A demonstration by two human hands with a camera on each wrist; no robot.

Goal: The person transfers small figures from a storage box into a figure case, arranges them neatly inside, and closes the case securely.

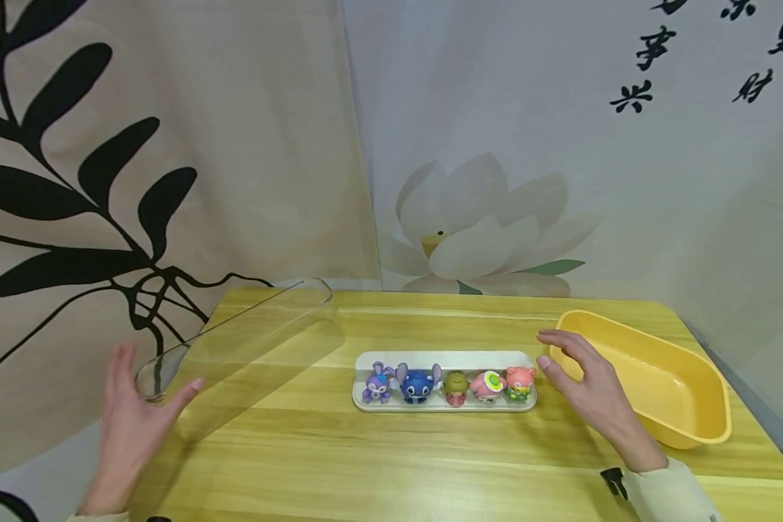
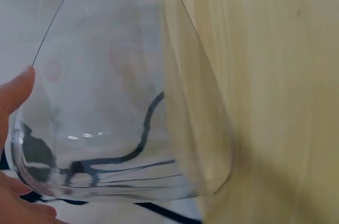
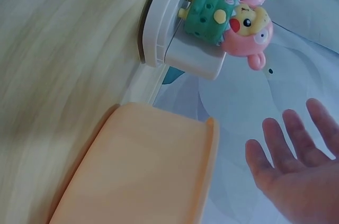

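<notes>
In the head view my left hand [image 1: 130, 424] holds the near end of a long clear plastic cover [image 1: 261, 344] at the table's left side. The left wrist view shows the thumb at one edge of the cover [image 2: 111, 107] and curled fingers at its rounded end. A white tray [image 1: 444, 358] stands mid-table with a row of several small toy figures on it, among them a blue figure [image 1: 417, 387] with big ears and a pink one [image 1: 519, 383] at the right end. My right hand [image 1: 590, 391] hovers between tray and yellow basin, fingers apart, holding nothing.
The yellow plastic basin [image 1: 665, 377] sits at the right of the wooden table [image 1: 391, 464], close to its edge. Behind hangs a printed curtain [image 1: 267, 145] with leaves, a lotus and characters. The cover reaches past the table's left edge.
</notes>
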